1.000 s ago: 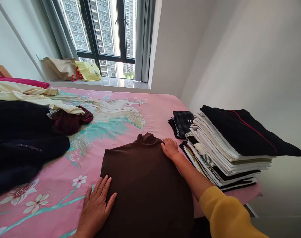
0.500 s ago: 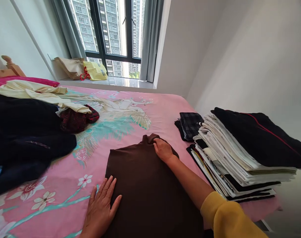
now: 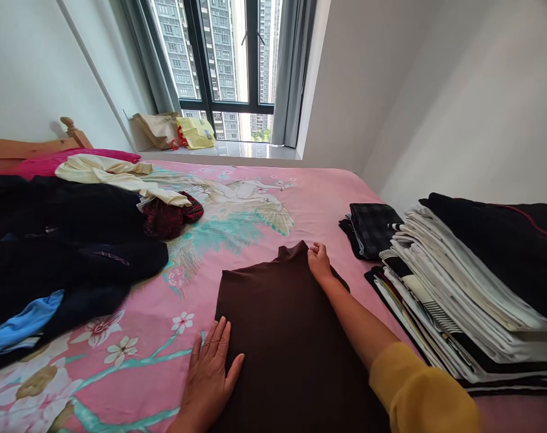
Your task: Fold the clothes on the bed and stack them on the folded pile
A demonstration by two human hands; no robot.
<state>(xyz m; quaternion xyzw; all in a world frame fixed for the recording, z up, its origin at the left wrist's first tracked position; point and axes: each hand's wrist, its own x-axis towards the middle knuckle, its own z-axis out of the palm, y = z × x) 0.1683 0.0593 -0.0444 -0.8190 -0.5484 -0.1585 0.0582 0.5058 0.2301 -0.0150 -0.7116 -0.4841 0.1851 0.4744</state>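
A dark brown high-necked top point(image 3: 282, 337) lies spread on the pink flowered bedsheet point(image 3: 264, 246), its collar pointing toward the window. My left hand point(image 3: 213, 370) rests flat along the garment's left edge, fingers stretched out, partly on the cloth and partly on the sheet. At the right side of the collar, my right hand point(image 3: 319, 262) has its fingers closed in a pinch on the top. The lower part of the brown top runs out of view at the bottom.
Tall folded clothes point(image 3: 463, 288) are stacked on the right, with a smaller folded dark checked pile point(image 3: 375, 228) behind. Loose dark clothes point(image 3: 75, 234), a cream garment point(image 3: 115, 174) and a blue one point(image 3: 27, 322) lie heaped at left. Bags point(image 3: 195, 132) sit on the windowsill.
My right hand has shifted slightly along the collar to its right side, and the collar now stands flatter and straighter. My left hand stays flat. The view has turned a little left.
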